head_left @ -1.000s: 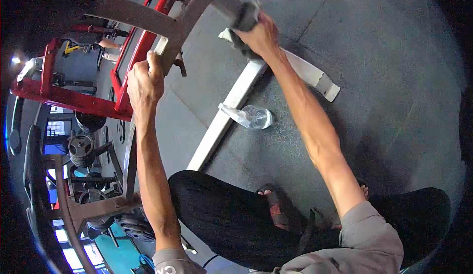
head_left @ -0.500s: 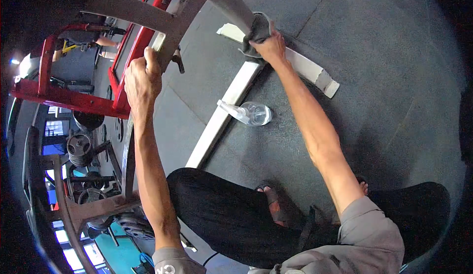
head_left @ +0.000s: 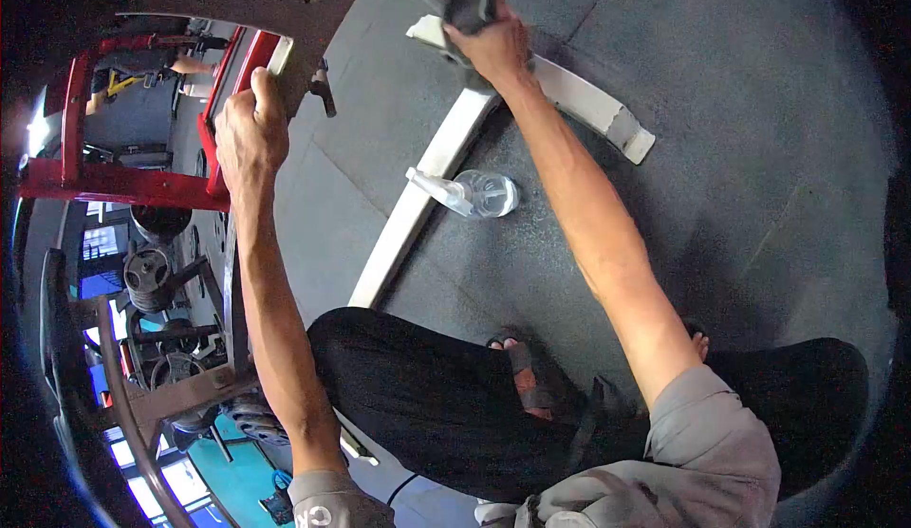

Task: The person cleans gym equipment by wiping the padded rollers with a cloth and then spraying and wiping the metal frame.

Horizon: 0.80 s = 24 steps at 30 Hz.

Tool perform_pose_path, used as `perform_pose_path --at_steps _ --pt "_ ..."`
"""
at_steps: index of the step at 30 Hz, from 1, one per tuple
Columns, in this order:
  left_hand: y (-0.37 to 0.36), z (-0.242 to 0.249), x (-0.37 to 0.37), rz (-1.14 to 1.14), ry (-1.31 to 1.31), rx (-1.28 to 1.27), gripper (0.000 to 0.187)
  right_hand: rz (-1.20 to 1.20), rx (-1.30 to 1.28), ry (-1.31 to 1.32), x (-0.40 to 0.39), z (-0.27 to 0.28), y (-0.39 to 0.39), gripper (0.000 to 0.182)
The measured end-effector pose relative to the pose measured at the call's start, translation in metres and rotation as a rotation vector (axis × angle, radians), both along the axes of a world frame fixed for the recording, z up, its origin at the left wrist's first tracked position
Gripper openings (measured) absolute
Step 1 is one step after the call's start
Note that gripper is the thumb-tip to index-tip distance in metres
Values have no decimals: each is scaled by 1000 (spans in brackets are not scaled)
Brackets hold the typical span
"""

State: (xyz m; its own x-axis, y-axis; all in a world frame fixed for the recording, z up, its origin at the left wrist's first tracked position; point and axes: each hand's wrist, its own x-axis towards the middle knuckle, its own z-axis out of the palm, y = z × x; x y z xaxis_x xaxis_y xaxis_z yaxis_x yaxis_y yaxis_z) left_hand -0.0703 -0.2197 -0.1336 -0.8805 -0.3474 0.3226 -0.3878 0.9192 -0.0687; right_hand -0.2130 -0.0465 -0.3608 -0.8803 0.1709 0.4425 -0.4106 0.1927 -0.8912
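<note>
My left hand [head_left: 251, 134] is closed round part of a grey metal machine frame [head_left: 327, 25], its thumb lying along the edge. In my right hand [head_left: 493, 49] is a dark cloth [head_left: 470, 1], pressed around a grey bar of the same machine; both are slightly blurred. Below that hand runs the machine's white base beam [head_left: 408, 229], with a white crosspiece [head_left: 588, 106] at its far end. A clear spray bottle [head_left: 489, 194] stands or leans on the dark floor beside the beam, its white nozzle over the beam.
A red steel frame [head_left: 123, 185] stands to the left. Beyond it are weight plates [head_left: 147, 277] on a rack and part of another person's legs [head_left: 195, 68]. My bent knee [head_left: 408, 357] is close to the base beam, and dark rubber matting [head_left: 759, 148] covers the floor.
My right hand has moved up and slightly left along the bar with the cloth. My left hand keeps its hold, while the whole view has shifted a little.
</note>
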Motion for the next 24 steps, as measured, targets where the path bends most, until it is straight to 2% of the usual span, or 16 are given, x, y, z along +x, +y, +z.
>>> perform_pose_path --at_steps 1,2,4,6,9,12,13,14,15,16,18,19,21,22,23,24 --pt "-3 -1 0 -30 0 -38 66 12 28 -110 5 -20 4 76" --pt "-1 2 -1 36 -16 31 65 24 56 -220 7 -29 7 71" --pt "1 2 1 -33 -29 -21 64 39 99 -118 5 -17 14 63" --pt "-2 3 1 -8 -11 82 61 31 111 -30 -3 10 18 50" --pt "0 1 -1 -34 2 10 65 -41 147 93 -14 50 4 52" --pt "4 4 1 5 11 72 65 68 16 36 -6 63 8 44" --pt "-13 0 1 -71 1 10 53 210 -199 -157 21 82 33 36" --pt "-18 -5 4 -158 28 -78 46 347 -174 -341 32 82 55 38" --pt "-21 -7 5 -205 23 -134 38 37 -145 -31 46 66 65 32" --pt "-24 -9 6 -251 20 -190 31 172 -234 -221 66 59 91 45" --pt "-29 -11 6 -358 55 -332 25 -12 -265 -49 103 45 129 43" --pt "-19 -10 10 -307 124 -308 26 -151 -285 -138 113 28 150 43" --pt "7 -13 21 -207 259 -248 29 -247 -476 -154 136 17 191 44" --pt "9 -20 25 -398 403 -281 34 -339 -535 -174 145 24 205 42" --pt "15 -29 32 -497 572 -238 37 -431 -592 -194 151 32 221 41" --pt "18 -40 40 -629 672 -234 47 -444 -553 -118 153 41 236 40"
